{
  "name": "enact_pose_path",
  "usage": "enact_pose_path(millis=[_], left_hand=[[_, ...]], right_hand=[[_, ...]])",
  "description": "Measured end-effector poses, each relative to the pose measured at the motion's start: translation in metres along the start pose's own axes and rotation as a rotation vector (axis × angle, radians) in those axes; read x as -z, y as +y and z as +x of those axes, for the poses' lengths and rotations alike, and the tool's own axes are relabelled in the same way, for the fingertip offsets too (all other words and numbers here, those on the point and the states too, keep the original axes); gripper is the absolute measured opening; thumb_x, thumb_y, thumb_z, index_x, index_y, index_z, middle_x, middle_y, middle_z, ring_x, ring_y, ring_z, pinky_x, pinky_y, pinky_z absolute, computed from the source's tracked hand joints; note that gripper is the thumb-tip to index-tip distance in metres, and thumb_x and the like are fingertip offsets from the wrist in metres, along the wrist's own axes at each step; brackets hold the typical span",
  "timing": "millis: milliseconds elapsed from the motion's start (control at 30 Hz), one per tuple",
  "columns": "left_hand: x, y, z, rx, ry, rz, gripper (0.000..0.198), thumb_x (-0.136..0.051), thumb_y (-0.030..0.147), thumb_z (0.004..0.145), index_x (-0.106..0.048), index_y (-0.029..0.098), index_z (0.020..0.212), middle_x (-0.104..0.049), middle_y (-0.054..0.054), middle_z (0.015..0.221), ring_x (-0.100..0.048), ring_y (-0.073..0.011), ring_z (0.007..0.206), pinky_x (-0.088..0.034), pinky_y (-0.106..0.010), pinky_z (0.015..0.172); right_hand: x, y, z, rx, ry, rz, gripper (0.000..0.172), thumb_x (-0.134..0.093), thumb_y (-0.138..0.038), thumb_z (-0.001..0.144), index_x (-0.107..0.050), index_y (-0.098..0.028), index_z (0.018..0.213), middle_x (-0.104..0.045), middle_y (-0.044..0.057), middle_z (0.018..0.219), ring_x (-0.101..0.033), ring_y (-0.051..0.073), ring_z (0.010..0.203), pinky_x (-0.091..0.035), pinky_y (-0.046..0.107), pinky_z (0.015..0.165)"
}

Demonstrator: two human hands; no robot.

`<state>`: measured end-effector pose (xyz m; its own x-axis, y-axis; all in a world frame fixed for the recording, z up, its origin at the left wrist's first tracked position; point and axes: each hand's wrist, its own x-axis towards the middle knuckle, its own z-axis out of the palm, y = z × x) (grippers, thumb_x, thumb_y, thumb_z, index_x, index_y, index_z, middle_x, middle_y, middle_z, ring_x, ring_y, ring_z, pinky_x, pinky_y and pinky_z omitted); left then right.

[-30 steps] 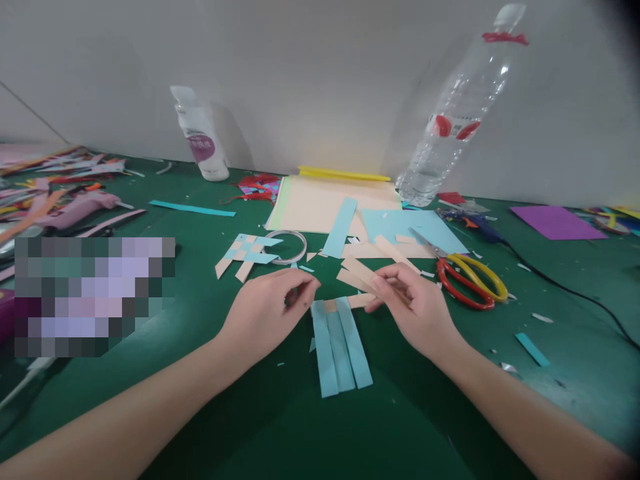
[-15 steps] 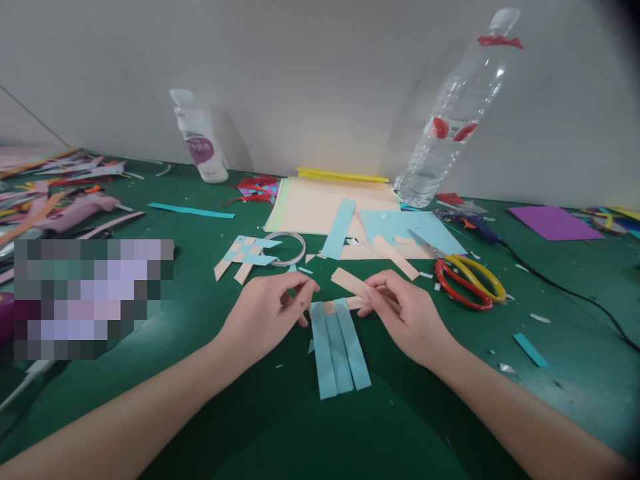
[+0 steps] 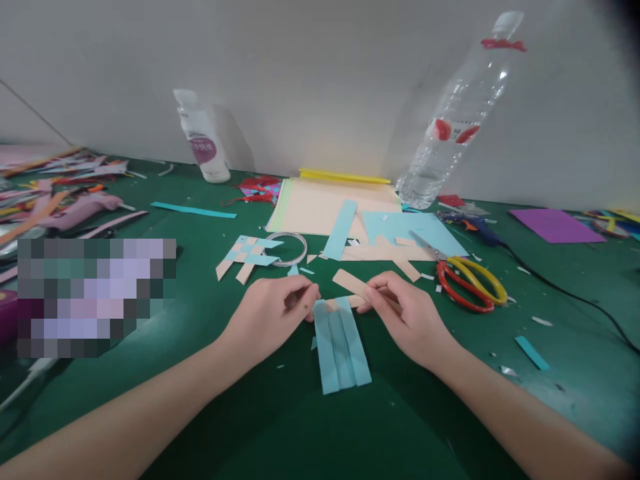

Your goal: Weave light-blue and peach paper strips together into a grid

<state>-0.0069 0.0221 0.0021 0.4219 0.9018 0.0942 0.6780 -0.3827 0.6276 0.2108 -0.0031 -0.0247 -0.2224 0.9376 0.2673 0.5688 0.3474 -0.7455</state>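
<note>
Three light-blue paper strips (image 3: 343, 353) lie side by side between my hands, with a peach crosspiece (image 3: 357, 301) woven through their top end. My left hand (image 3: 275, 310) is closed in a pinch at the top left corner of this weave; the fingertips hide the crosspiece's left end. In my right hand (image 3: 407, 320), thumb and fingers grip a loose peach paper strip (image 3: 349, 281), slanted above the weave. The right fingers also touch the crosspiece's right end. Beyond my left hand lies a finished-looking blue and peach checked weave (image 3: 249, 250).
A tape roll (image 3: 303, 248) lies behind my hands. Open scissors (image 3: 470, 287) lie at right, near a corded tool (image 3: 475, 227). Paper sheets (image 3: 310, 200), a leaning water bottle (image 3: 450, 127) and a white bottle (image 3: 203, 143) stand by the wall. Scraps (image 3: 533, 352) dot the green table (image 3: 240, 427).
My left fingers have closed in on the weave's top left corner. The blue strips have shifted slightly, their lower ends nearer together. My right hand keeps the peach strip almost in place.
</note>
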Motion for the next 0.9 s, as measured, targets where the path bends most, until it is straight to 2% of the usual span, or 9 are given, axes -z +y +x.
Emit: enact_pose_path(millis=[300, 500, 633, 733, 833, 900], left_hand=[[0.0, -0.002, 0.002, 0.005, 0.027, 0.027, 0.029, -0.04, 0.03, 0.088, -0.063, 0.018, 0.073, -0.068, 0.0, 0.07, -0.063, -0.0149, 0.065, -0.043, -0.024, 0.057], [-0.001, -0.004, 0.001, -0.012, 0.055, 0.026, 0.027, -0.042, 0.031, 0.088, -0.064, 0.018, 0.078, -0.068, -0.001, 0.073, -0.062, -0.015, 0.067, -0.044, -0.025, 0.057], [-0.001, -0.004, 0.002, -0.028, 0.071, 0.026, 0.026, -0.043, 0.031, 0.088, -0.064, 0.018, 0.08, -0.067, -0.002, 0.074, -0.061, -0.0152, 0.069, -0.045, -0.025, 0.058], [-0.001, -0.003, 0.002, -0.054, 0.074, 0.022, 0.025, -0.043, 0.03, 0.088, -0.064, 0.018, 0.082, -0.066, -0.001, 0.072, -0.059, -0.0139, 0.065, -0.044, -0.024, 0.056], [-0.001, 0.0, 0.001, -0.127, 0.084, 0.015, 0.021, -0.046, 0.028, 0.087, -0.064, 0.019, 0.091, -0.066, -0.001, 0.076, -0.057, -0.0123, 0.062, -0.044, -0.023, 0.055], [-0.001, 0.002, -0.002, -0.215, 0.069, 0.013, 0.021, -0.046, 0.029, 0.088, -0.064, 0.019, 0.091, -0.065, -0.001, 0.081, -0.058, -0.0127, 0.067, -0.045, -0.022, 0.056]], right_hand=[[0.001, 0.002, 0.0, -0.003, -0.028, -0.011, 0.017, -0.039, -0.033, 0.094, -0.052, -0.022, 0.095, -0.066, 0.003, 0.088, -0.063, 0.016, 0.081, -0.047, 0.03, 0.071], [0.001, 0.002, 0.001, -0.012, -0.046, -0.035, 0.018, -0.04, -0.034, 0.093, -0.053, -0.022, 0.092, -0.066, 0.003, 0.091, -0.062, 0.018, 0.087, -0.047, 0.031, 0.074], [0.0, 0.001, 0.0, 0.001, -0.018, -0.023, 0.018, -0.041, -0.033, 0.092, -0.053, -0.021, 0.09, -0.065, 0.003, 0.086, -0.061, 0.017, 0.081, -0.047, 0.03, 0.07], [0.0, -0.005, -0.001, 0.04, 0.053, 0.059, 0.015, -0.044, -0.031, 0.091, -0.055, -0.021, 0.089, -0.062, 0.003, 0.082, -0.059, 0.016, 0.077, -0.046, 0.028, 0.065], [-0.001, -0.013, -0.002, 0.074, 0.113, 0.265, 0.012, -0.05, -0.029, 0.089, -0.059, -0.023, 0.084, -0.06, 0.003, 0.092, -0.057, 0.016, 0.085, -0.046, 0.027, 0.069], [-0.004, -0.017, -0.003, 0.048, 0.092, 0.413, 0.011, -0.055, -0.031, 0.086, -0.062, -0.025, 0.081, -0.057, 0.002, 0.092, -0.055, 0.015, 0.087, -0.047, 0.027, 0.07]])
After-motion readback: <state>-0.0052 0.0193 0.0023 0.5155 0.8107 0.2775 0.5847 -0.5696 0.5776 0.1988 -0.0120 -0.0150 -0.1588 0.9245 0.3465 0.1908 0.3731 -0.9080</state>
